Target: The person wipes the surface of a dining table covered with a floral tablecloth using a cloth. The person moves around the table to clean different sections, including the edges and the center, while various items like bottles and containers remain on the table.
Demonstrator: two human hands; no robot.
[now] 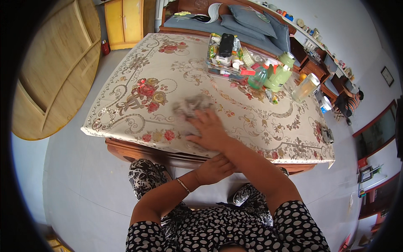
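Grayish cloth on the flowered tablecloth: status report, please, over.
Right hand spread on the blurred cloth. Left hand against right forearm. Loaded bin and green bottle farther back, apart from cloth.

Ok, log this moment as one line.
right hand: on blurred cloth | left hand: at right forearm | surface: floral tablecloth | far right: spray bottle, green jug

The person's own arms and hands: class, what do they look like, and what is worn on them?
The left sleeve and right sleeve are short and black with whitish rounded spots, leaving the forearms bare. The left hand is ungloved, with a thin, pale bracelet at its wrist. The right hand is ungloved too, with no bracelet showing.
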